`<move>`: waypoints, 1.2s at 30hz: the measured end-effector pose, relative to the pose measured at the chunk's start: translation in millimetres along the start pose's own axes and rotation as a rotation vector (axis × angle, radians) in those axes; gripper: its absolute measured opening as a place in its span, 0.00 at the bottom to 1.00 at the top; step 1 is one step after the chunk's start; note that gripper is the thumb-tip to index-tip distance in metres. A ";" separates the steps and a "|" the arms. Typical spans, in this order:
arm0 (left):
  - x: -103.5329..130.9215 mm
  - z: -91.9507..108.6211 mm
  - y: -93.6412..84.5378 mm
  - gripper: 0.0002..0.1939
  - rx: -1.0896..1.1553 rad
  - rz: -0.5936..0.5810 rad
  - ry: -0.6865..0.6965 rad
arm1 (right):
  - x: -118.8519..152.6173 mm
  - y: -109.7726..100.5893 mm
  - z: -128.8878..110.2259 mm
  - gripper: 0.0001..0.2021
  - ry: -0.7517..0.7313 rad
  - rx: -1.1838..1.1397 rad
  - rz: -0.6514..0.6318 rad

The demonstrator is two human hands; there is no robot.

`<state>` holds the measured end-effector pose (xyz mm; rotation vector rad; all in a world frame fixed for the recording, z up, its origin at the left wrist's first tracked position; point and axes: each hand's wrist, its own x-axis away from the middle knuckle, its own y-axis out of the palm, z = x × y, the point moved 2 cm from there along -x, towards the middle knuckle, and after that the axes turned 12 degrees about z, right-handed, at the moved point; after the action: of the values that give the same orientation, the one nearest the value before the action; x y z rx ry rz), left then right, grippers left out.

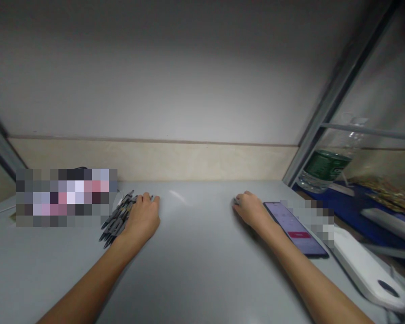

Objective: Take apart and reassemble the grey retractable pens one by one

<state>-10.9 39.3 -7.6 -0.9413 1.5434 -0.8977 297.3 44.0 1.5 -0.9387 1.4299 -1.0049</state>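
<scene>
A heap of dark grey pens (116,220) lies on the grey tabletop (195,270), on the left. My left hand (143,215) rests palm down against the heap's right side, touching it, fingers somewhat apart. A dark tip shows between these fingers, but no firm grip is visible. To the right, my right hand (251,208) is on the table with its fingers curled together. Something small and greyish shows at those fingertips, too blurred to name. A phone (295,229) with a lit screen lies just right of my right hand.
A white elongated device (367,267) with an oval hole lies at the right edge. Beyond the metal frame (310,117) stands a clear bottle (329,164) with a green label. A pale wall (155,159) closes off the back. Blurred-out items sit at the left.
</scene>
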 end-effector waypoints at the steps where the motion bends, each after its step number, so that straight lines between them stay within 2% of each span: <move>1: -0.7 -0.8 0.9 0.20 0.000 -0.008 0.003 | 0.1 -1.1 0.3 0.11 -0.007 -0.001 -0.018; 9: -4.6 -2.5 5.1 0.21 0.074 -0.040 -0.001 | 0.4 -1.6 2.7 0.13 -0.019 -0.019 -0.088; 16: -4.1 -1.1 1.8 0.17 0.122 0.017 0.061 | -7.1 1.5 12.6 0.14 -0.021 -0.038 -0.068; 23: -3.7 -4.8 2.9 0.16 0.097 0.014 0.033 | -9.8 3.2 17.2 0.19 -0.036 -0.062 -0.060; 27: -3.2 -5.8 4.8 0.16 0.104 0.006 0.012 | -6.5 -0.3 12.4 0.16 -0.051 -0.101 -0.015; 36: -0.9 -0.8 -2.6 0.16 0.118 -0.023 -0.003 | -3.5 1.1 7.6 0.13 -0.030 -0.077 -0.089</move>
<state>-11.3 39.1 -4.8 -0.8768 1.4631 -0.9921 305.2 47.1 1.3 -1.0772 1.4203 -1.0027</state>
